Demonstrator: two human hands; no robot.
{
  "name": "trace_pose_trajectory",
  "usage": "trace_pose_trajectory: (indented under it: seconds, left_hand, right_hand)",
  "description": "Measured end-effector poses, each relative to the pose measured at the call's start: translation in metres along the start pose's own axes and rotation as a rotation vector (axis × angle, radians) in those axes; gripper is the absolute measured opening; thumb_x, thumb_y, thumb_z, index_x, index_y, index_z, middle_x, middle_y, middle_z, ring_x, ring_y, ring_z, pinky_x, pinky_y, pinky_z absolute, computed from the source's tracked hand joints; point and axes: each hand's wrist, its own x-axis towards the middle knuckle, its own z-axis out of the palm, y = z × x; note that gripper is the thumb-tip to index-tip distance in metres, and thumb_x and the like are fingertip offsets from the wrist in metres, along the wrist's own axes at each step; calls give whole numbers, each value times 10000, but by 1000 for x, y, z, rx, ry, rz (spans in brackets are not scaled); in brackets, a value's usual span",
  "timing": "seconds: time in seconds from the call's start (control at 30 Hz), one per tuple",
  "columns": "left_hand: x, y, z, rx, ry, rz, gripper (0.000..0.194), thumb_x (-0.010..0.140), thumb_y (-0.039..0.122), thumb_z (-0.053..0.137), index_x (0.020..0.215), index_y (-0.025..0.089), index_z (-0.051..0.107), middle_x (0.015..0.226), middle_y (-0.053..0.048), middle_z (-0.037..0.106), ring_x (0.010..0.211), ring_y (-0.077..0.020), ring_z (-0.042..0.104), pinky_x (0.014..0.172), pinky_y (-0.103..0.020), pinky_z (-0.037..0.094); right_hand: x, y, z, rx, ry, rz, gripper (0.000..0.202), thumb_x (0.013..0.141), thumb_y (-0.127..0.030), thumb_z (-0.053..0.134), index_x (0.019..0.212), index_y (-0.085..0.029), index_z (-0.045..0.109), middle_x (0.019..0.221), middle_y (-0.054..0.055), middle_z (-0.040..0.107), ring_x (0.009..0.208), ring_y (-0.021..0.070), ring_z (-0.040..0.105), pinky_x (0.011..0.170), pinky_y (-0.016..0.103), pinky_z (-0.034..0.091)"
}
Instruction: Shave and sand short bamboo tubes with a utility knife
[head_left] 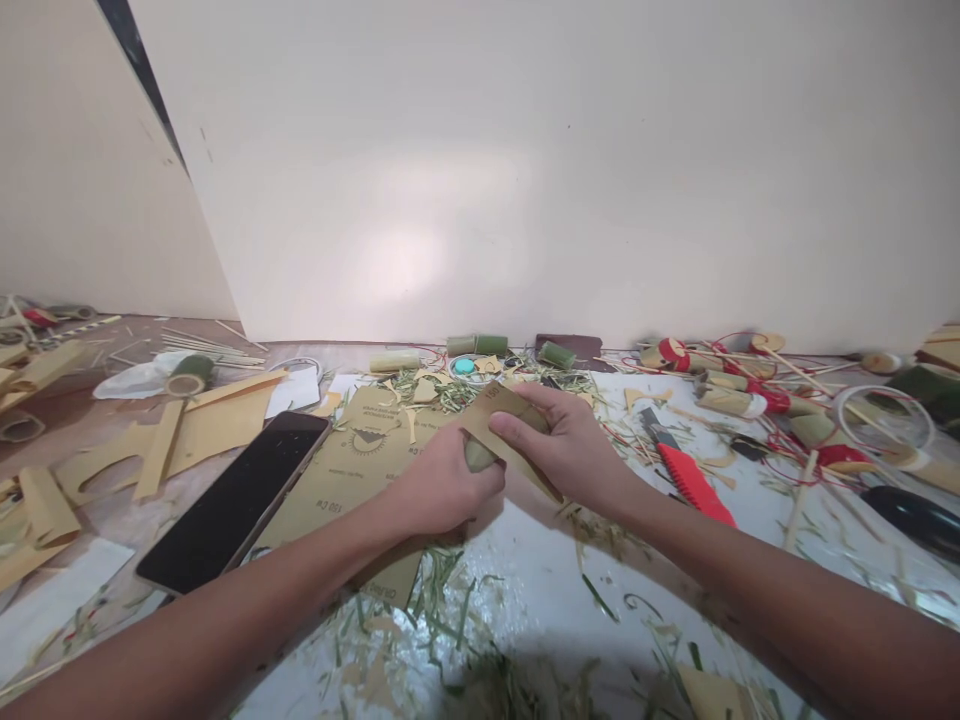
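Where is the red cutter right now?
In the head view, the red cutter lies on the right side of the table, just beyond the right forearm.

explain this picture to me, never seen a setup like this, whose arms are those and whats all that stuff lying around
There is no machine here: these are a person's own bare arms, seen by a camera worn on the head, looking forward and down. It is the only view. The left hand grips a short greenish piece, probably bamboo; the right hand presses a folded brown sheet, apparently sandpaper, against it. On the littered work surface lie printed sheets and a dark phone to the left, a red-handled cutter to the right, and green shavings all around.
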Motion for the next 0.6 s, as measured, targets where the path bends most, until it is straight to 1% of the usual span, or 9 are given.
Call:
trace_pose_trajectory:
  seconds: [0.1, 0.2, 0.27, 0.33, 0.43, 0.47, 0.5, 0.53, 0.6]
  left_hand:
    - [0, -2, -1, 38, -14, 26, 74, 698, 129, 553, 720, 198, 568, 474, 59, 451, 425, -118, 405, 428, -238, 307]
    - [-1, -6, 0, 36, -14, 38, 136, 707, 148, 564, 826, 202, 604, 499, 55, 496, 417, -124, 439, 425, -234, 327]
    - [-2, -7, 0, 56, -41, -2, 36, 727, 191, 574, 760, 202, 582, 469, 55, 474, 379, -121, 425, 391, -234, 310]
    - [-2, -7, -1, 54, -68, -39, 23, 743, 198, 548, 722, 202, 555, 454, 57, 461, 358, -115, 406, 370, -230, 295]
    - [-2, -5, -1, 63, -18, 52, 99, 721, 153, 540, 803, 199, 571, 578, 40, 556, 459, -112, 474, 431, -215, 352]
    - [-3, -4, -2, 96, -18, 65, 62, 716, 161, 554, 766, 196, 562, 585, 36, 555, 480, -113, 482, 441, -213, 355]
    - [-3, -4, -2, 112, -29, 50, 25, 719, 178, 564, 719, 193, 544, 560, 37, 535, 472, -112, 473, 434, -213, 346]
    - [-3, -3, -2, 110, -47, 14, 65, 726, 194, 564, 677, 193, 521, 512, 43, 498, 441, -109, 447, 417, -216, 328]
    - [-3, -3, -3, 49, -89, -75, 50, 739, 199, 540, 693, 197, 518, 437, 63, 437, 372, -103, 388, 383, -220, 298]
  right_hand:
    - [-2, 0, -1, 6, -24, -27, 158, 857, -309, 617, 964, -225, 699, 965, 26, 739, 885, 219, 664, 759, 349, 515]
    - [-4, -1, -3, 39, -65, -26, 166, 878, -307, 599, 964, -224, 713, 932, 13, 743, 847, 195, 665, 740, 324, 514]
    - [-5, -1, -3, 62, -65, -17, 163, 879, -307, 601, 949, -226, 725, 906, 7, 746, 830, 187, 666, 722, 312, 515]
    - [-6, -2, -3, 84, -70, -26, 171, 879, -290, 601, 973, -238, 734, 930, -1, 748, 854, 182, 669, 745, 311, 517]
    - [-6, -3, -2, 105, -84, -35, 194, 884, -274, 593, 1009, -253, 741, 943, -8, 752, 874, 180, 675, 768, 314, 520]
    - [-7, -3, -2, 103, -81, -35, 196, 883, -273, 595, 1008, -253, 745, 936, -7, 754, 868, 181, 679, 762, 315, 523]
    - [-7, -3, -2, 98, -72, -35, 195, 879, -272, 599, 1003, -253, 748, 932, -6, 756, 864, 184, 682, 757, 317, 527]
    - [-7, -4, -2, 91, -64, -37, 196, 876, -270, 602, 1003, -254, 750, 943, -5, 757, 872, 188, 684, 763, 321, 529]
    - [-7, -5, -2, 81, -61, -49, 196, 870, -257, 602, 993, -261, 755, 981, -6, 756, 900, 192, 684, 793, 332, 529]
